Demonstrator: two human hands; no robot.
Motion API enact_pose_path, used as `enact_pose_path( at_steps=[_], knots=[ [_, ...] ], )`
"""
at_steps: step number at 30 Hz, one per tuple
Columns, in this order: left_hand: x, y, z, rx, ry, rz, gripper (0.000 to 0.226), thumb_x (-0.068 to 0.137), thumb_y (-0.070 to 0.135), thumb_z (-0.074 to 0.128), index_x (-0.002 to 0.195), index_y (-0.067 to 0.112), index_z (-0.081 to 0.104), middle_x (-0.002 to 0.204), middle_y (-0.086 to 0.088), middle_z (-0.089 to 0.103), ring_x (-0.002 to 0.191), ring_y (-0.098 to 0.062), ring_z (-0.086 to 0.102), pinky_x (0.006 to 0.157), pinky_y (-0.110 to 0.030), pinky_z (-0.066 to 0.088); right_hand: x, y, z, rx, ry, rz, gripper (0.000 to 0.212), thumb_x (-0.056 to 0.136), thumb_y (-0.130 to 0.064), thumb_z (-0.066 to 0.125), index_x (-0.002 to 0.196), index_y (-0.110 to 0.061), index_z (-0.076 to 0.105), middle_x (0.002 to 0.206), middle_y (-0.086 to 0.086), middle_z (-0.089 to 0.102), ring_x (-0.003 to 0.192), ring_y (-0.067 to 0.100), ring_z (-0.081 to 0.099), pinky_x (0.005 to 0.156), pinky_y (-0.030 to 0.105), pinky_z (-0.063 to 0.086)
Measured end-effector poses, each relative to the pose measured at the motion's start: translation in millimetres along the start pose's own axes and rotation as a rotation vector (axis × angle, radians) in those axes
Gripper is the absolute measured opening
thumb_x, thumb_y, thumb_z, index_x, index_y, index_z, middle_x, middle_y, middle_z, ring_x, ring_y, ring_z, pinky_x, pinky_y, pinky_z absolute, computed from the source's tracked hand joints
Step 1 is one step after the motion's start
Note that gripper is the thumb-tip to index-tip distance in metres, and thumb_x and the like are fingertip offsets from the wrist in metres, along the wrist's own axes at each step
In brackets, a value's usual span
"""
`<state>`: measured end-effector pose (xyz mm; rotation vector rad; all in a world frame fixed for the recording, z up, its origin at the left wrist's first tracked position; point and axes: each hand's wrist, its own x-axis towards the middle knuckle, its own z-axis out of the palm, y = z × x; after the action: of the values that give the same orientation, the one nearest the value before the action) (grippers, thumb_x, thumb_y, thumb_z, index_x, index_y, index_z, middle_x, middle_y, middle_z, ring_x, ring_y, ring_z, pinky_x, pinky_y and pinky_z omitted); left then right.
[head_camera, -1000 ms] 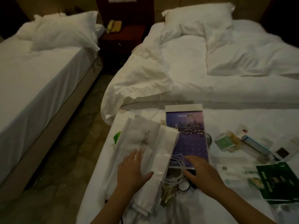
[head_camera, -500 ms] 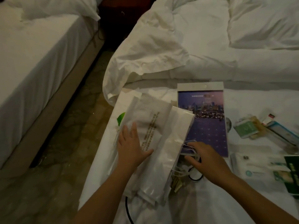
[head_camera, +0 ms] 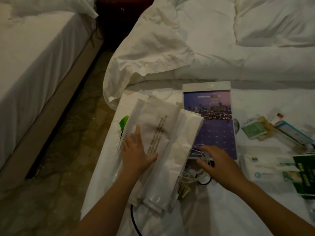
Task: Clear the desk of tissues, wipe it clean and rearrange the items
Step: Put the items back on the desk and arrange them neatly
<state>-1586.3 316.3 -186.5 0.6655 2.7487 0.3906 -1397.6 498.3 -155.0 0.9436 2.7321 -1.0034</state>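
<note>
Flat stack of white paper bags (head_camera: 162,116) at 9 o'clock of purple skyline calendar (head_camera: 216,133), white tissue pack (head_camera: 260,169) at its 4 o'clock.

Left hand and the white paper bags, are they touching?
Touching. The head view shows the left hand flat, palm down, on top of the white paper bags.

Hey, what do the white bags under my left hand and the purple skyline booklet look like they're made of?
White bags: probably thin matte paper, going by the sharp folds, creases and printed text, though a plastic film can't be ruled out. Purple skyline booklet: looks like smooth coated card or paper, flat with crisp edges and a printed photo.
</note>
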Motion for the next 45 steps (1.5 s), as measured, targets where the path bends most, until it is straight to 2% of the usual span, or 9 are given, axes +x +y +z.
enact_pose_path(
  at_steps=[6, 12, 16, 19, 21, 26, 32, 41, 45],
  knots=[
    [3, 4, 1, -0.107, -0.019, -0.008, 0.121, 0.072, 0.056, 0.075, 0.153, 0.019, -0.006, 0.144, -0.020, 0.025, 0.129, -0.034, 0.031, 0.106, -0.043, 0.032, -5, 6, 3, 0.000, 0.009, 0.001, 0.048, 0.089, -0.038, 0.063, 0.132, -0.023, 0.050, 0.127, -0.002, 0.055, 0.116, 0.017, 0.048, 0.086, 0.023, 0.038],
    [-10, 9, 3, -0.204, -0.070, 0.045, 0.122, 0.072, 0.058, 0.074, 0.152, 0.027, -0.013, 0.144, -0.013, 0.028, 0.119, -0.031, 0.050, 0.088, -0.042, 0.049, -11, 9, 2, 0.009, 0.016, 0.011, 0.050, 0.088, -0.039, 0.063, 0.134, -0.021, 0.050, 0.129, -0.002, 0.055, 0.119, 0.017, 0.049, 0.094, 0.030, 0.042],
    [-29, 23, -7, -0.209, -0.100, 0.145, 0.117, 0.075, 0.061, 0.070, 0.151, 0.032, -0.013, 0.150, -0.005, 0.035, 0.125, -0.023, 0.050, 0.093, -0.038, 0.046, -20, 7, -7, 0.008, 0.007, 0.018, 0.051, 0.089, -0.040, 0.062, 0.134, -0.023, 0.048, 0.131, -0.003, 0.054, 0.119, 0.017, 0.048, 0.093, 0.031, 0.044],
    [-54, 43, -20, -0.180, -0.184, 0.211, 0.110, 0.072, 0.073, 0.063, 0.150, 0.041, -0.009, 0.137, 0.005, 0.051, 0.107, -0.010, 0.059, 0.089, -0.031, 0.052, -32, -2, -19, 0.000, -0.008, 0.037, 0.051, 0.090, -0.041, 0.061, 0.135, -0.023, 0.047, 0.132, -0.001, 0.053, 0.120, 0.018, 0.048, 0.093, 0.030, 0.043],
    [-64, 52, -27, -0.146, -0.221, 0.258, 0.101, 0.073, 0.078, 0.057, 0.150, 0.044, 0.001, 0.136, 0.011, 0.051, 0.109, -0.006, 0.057, 0.089, -0.027, 0.050, -41, -8, -26, 0.000, -0.019, 0.039, 0.051, 0.090, -0.042, 0.061, 0.135, -0.024, 0.046, 0.132, -0.002, 0.053, 0.119, 0.017, 0.048, 0.093, 0.028, 0.042],
    [-52, 45, -39, -0.191, -0.139, 0.167, 0.088, 0.078, 0.071, 0.058, 0.149, 0.033, 0.023, 0.146, 0.006, 0.042, 0.128, -0.013, 0.046, 0.104, -0.035, 0.042, -45, -14, -38, -0.004, -0.007, 0.024, 0.052, 0.090, -0.046, 0.057, 0.137, -0.027, 0.043, 0.136, -0.007, 0.049, 0.123, 0.014, 0.044, 0.093, 0.026, 0.041],
    [-29, 5, -38, -0.090, -0.026, 0.086, 0.104, 0.066, 0.077, 0.060, 0.149, 0.026, 0.023, 0.151, -0.003, 0.032, 0.136, -0.025, 0.035, 0.109, -0.046, 0.036, -34, -18, -21, -0.011, -0.059, 0.023, 0.052, 0.092, -0.045, 0.056, 0.138, -0.027, 0.040, 0.139, -0.007, 0.046, 0.125, 0.014, 0.041, 0.095, 0.027, 0.039],
    [27, -23, -28, -0.187, 0.045, -0.018, 0.121, 0.063, 0.059, 0.080, 0.153, 0.019, 0.009, 0.146, -0.012, 0.030, 0.134, -0.030, 0.032, 0.109, -0.045, 0.034, 6, -46, 11, -0.019, -0.087, -0.038, 0.051, 0.091, -0.045, 0.056, 0.137, -0.029, 0.040, 0.138, -0.010, 0.045, 0.125, 0.009, 0.041, 0.099, 0.025, 0.039],
    [48, -26, -28, -0.162, 0.079, 0.024, 0.104, 0.067, 0.051, 0.081, 0.148, 0.016, 0.026, 0.132, -0.013, 0.042, 0.121, -0.031, 0.040, 0.101, -0.041, 0.037, 17, -50, 18, -0.034, -0.079, -0.031, 0.049, 0.092, -0.045, 0.055, 0.136, -0.029, 0.041, 0.137, -0.009, 0.046, 0.124, 0.010, 0.042, 0.097, 0.027, 0.040]
  ],
)
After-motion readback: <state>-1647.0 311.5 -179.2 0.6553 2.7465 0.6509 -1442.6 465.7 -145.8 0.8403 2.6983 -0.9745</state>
